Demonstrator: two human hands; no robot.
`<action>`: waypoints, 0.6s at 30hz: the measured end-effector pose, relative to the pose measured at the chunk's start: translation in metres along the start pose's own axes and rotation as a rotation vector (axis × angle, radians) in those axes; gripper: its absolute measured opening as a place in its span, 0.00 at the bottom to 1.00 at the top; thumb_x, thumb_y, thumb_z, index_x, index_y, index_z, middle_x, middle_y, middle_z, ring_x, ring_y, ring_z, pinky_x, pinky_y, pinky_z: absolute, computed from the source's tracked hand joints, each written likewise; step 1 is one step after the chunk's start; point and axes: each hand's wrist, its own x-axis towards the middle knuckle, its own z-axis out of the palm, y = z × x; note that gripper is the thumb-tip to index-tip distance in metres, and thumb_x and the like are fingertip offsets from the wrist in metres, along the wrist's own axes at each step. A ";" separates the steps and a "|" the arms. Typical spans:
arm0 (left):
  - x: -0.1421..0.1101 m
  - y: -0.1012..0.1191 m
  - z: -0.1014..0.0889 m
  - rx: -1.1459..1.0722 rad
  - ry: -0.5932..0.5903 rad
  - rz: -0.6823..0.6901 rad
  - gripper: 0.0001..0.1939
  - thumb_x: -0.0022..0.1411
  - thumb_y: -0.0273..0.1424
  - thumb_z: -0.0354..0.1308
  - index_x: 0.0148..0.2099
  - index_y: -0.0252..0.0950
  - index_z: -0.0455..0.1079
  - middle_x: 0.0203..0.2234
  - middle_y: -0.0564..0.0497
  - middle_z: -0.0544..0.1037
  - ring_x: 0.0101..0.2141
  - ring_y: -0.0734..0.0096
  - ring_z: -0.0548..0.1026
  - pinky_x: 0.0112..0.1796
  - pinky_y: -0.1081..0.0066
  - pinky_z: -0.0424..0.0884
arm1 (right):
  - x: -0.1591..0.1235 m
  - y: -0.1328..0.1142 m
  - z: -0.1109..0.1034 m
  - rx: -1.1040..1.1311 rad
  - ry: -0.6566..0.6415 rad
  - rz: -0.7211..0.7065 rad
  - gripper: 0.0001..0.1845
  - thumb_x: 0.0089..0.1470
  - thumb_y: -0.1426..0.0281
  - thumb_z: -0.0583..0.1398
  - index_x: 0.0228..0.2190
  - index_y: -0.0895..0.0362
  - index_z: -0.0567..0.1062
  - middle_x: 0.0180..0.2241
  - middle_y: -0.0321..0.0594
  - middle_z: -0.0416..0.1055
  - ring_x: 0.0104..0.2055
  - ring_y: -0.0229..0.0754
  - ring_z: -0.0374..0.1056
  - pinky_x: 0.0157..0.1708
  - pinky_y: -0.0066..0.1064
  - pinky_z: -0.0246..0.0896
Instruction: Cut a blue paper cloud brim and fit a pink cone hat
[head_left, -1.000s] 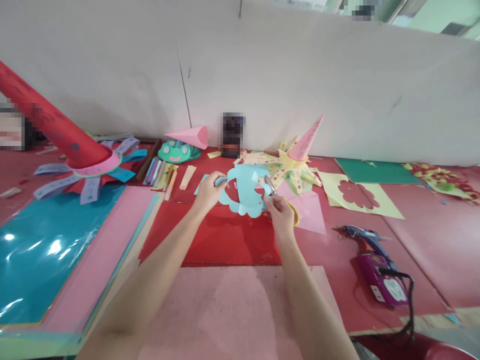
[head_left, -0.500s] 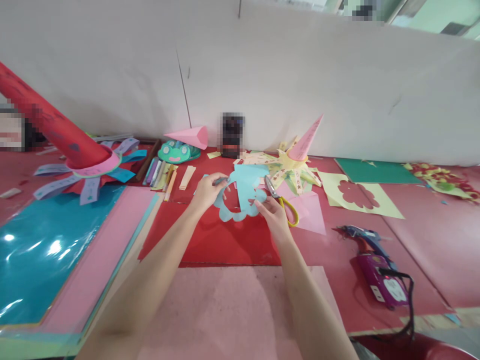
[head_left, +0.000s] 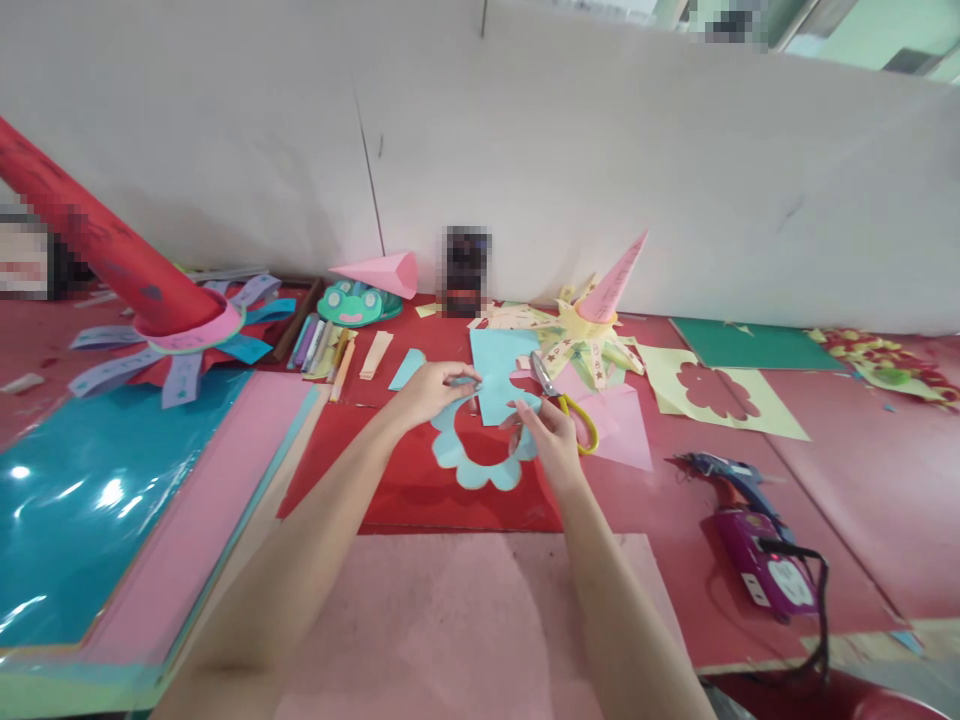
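Observation:
A light blue scalloped paper ring [head_left: 487,474] hangs between my two hands over a red sheet [head_left: 405,500]. My left hand [head_left: 435,392] pinches its upper left end, fingers pressed together. On the other side my right hand [head_left: 549,432] has thumb and fingers closed on the ring's right part. Behind the ring lies a light blue sheet [head_left: 495,350] with a cut edge. Yellow-handled scissors [head_left: 581,425] rest just beyond my right hand, blades pointing away, partly over pink paper [head_left: 622,420].
Markers [head_left: 309,345] and a green frog cutout [head_left: 354,303] lie at the back left, near a red paper cone [head_left: 112,240]. A yellow hat with a pink cone [head_left: 611,280] stands behind the scissors. A glue gun [head_left: 724,470] and purple power strip [head_left: 769,560] sit at right.
The paper ring has come lower and nearer to me, its scalloped edge now further down over the red sheet. My left hand has moved right, closer to my right hand.

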 end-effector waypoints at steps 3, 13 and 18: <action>-0.004 0.007 0.001 -0.093 0.018 -0.046 0.17 0.60 0.40 0.54 0.49 0.39 0.72 0.38 0.48 0.80 0.40 0.63 0.76 0.43 0.67 0.69 | 0.002 0.007 0.002 0.020 0.022 -0.005 0.20 0.46 0.54 0.63 0.30 0.58 0.75 0.21 0.38 0.76 0.12 0.35 0.64 0.12 0.26 0.55; -0.031 -0.006 0.010 -0.769 0.131 -0.337 0.31 0.61 0.50 0.49 0.58 0.33 0.62 0.44 0.40 0.78 0.45 0.60 0.76 0.44 0.65 0.71 | 0.006 0.015 0.009 0.099 0.209 0.009 0.24 0.47 0.53 0.62 0.36 0.60 0.77 0.32 0.47 0.79 0.23 0.44 0.75 0.14 0.27 0.62; -0.069 -0.019 0.019 -0.591 0.036 -0.398 0.25 0.51 0.45 0.63 0.46 0.34 0.69 0.37 0.44 0.81 0.37 0.59 0.79 0.42 0.61 0.73 | 0.002 0.015 0.014 0.120 0.247 0.006 0.25 0.47 0.53 0.63 0.39 0.59 0.77 0.32 0.45 0.79 0.26 0.48 0.76 0.13 0.29 0.64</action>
